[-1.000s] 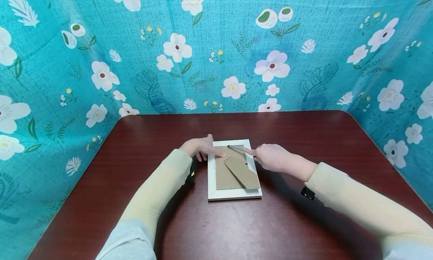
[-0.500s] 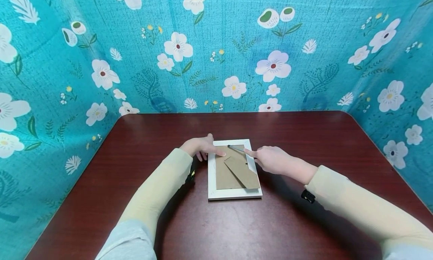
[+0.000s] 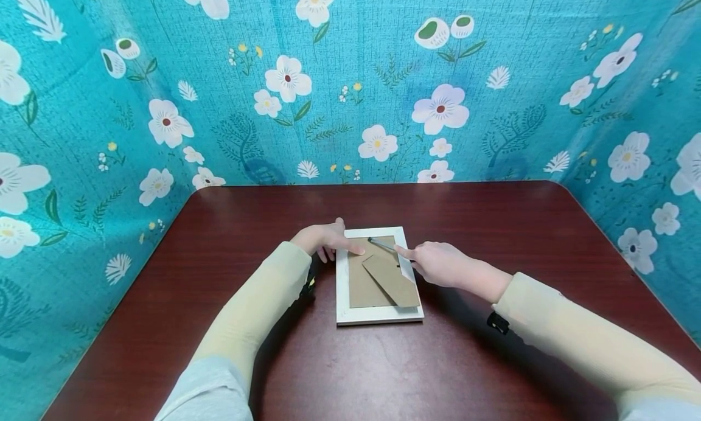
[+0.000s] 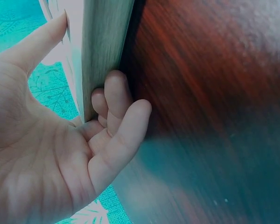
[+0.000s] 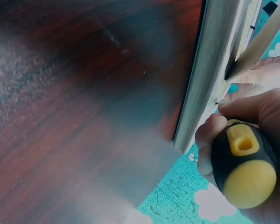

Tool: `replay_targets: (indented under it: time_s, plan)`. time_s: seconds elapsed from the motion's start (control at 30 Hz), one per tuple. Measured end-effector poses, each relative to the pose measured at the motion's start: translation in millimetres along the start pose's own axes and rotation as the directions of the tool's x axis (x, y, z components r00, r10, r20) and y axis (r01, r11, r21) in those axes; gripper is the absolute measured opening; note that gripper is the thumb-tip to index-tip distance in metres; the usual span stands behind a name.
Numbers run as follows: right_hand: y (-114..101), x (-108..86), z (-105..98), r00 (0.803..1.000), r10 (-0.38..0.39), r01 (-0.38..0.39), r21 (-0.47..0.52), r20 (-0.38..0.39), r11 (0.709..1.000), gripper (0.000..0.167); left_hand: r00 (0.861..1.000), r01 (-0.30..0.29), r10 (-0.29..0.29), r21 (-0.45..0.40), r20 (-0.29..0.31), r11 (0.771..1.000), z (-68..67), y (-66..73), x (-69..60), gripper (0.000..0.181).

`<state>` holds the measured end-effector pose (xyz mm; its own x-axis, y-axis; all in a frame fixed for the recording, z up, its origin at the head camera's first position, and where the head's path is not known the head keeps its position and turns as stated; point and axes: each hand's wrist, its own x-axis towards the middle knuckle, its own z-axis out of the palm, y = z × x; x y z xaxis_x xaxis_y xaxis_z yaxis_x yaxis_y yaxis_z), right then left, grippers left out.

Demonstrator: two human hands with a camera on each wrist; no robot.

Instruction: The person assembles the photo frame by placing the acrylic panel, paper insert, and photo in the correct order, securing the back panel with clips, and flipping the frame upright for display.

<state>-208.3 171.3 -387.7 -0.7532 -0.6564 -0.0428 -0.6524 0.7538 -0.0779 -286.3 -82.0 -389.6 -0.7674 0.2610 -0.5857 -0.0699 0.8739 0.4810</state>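
Note:
A white picture frame (image 3: 342,287) lies face down on the dark red table, its brown backing board (image 3: 361,287) and easel leg (image 3: 392,281) facing up. My left hand (image 3: 327,235) holds the frame's upper left side, thumb on the backing and the other fingers bent against the outer edge. From the right, my right hand (image 3: 443,264) grips a screwdriver, whose black and yellow handle (image 5: 245,163) fills the palm. Its thin shaft (image 3: 383,244) slants over the upper backing, the dark tip near the frame's top inner edge. Whether the tip touches cannot be made out.
The table (image 3: 263,214) extends around the frame on every side. Blue flowered cloth (image 3: 328,104) hangs behind it and at both sides. A small black tab (image 3: 398,266) shows at the frame's right inner edge.
My right hand has lowered slightly toward me, and the screwdriver's shaft slants a little more steeply. The left hand and the picture frame stay in place.

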Motion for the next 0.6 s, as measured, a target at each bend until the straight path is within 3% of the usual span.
replay_targets:
  time_s: [0.3,0.6]
  plan:
    - [-0.3,1.2,4.4,1.000,0.002,-0.002,-0.023,0.009,1.000,0.049,1.000,-0.010,0.010,-0.009,0.010,1.000,-1.3,-1.6,-2.0,0.109]
    - [10.6,-6.5,13.9,0.996,0.011,-0.010,0.008,-0.086,1.000,0.051,1.000,-0.019,0.020,-0.018,0.013,1.000,-0.3,-2.5,0.3,0.110]
